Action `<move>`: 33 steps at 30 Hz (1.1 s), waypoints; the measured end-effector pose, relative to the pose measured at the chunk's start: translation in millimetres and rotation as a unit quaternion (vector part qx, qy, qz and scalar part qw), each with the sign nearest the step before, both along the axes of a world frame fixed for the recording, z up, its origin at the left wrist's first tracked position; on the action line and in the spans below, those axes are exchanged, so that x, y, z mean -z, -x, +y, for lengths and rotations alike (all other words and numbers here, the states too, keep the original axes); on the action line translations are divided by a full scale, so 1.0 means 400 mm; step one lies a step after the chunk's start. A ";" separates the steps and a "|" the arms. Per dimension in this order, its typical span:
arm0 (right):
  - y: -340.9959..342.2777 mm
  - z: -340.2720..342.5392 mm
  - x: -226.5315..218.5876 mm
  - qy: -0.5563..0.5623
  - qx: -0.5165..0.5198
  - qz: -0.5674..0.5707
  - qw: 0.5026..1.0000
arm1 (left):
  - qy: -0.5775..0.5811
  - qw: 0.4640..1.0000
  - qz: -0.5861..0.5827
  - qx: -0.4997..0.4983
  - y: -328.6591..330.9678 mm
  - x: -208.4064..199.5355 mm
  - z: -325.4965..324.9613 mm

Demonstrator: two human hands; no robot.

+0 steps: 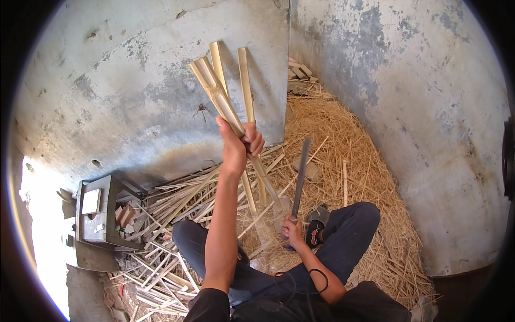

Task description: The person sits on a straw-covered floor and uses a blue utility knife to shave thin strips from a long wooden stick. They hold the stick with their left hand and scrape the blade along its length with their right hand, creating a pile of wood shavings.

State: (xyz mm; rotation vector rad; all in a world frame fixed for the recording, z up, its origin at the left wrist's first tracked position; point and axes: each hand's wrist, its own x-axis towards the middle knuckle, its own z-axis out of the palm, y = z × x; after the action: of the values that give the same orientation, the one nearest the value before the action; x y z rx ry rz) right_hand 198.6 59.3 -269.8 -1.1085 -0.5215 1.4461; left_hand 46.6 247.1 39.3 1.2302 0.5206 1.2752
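There it was: your left hand (235, 153), just above the centre toward 11 o'clock, was clenched round the split bamboo piece (217, 92), thumb along its near side, fingers curled over. That piece ran slantwise, upper end aimed at 11 o'clock, lower end slipping down toward 5, where blur softened its tip. And down at 5 o'clock, your right hand (292, 232) was closed on the handle of a long dark blade (302, 174), which rose almost straight, its tip just past 12. Whether blade and bamboo met, you couldn't tell. Behind your left fist, two slimmer strips, one left (219, 65), one right (245, 86), stood nearly upright before the wall (155, 102), tops toward 12, while pale shavings (343, 134) spread out around 2 o'clock.
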 end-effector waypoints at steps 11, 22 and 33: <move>0.043 -0.077 0.250 0.266 -0.040 0.069 0.961 | 0.072 0.978 -0.059 -0.184 0.060 0.005 -0.036; 0.030 0.013 -0.175 -0.131 -0.091 -0.505 0.848 | -0.148 0.894 -0.227 -0.358 0.445 -0.048 -0.281; -0.107 0.085 -0.063 0.001 0.045 -0.532 0.845 | -0.275 0.878 -0.287 -0.267 0.797 -0.032 -0.554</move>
State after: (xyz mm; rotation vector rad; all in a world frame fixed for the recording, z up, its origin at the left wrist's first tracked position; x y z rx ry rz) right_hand 241.4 93.3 -244.4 -1.8747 -1.2064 0.6187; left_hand -272.3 25.4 52.3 1.0979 0.0393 2.2787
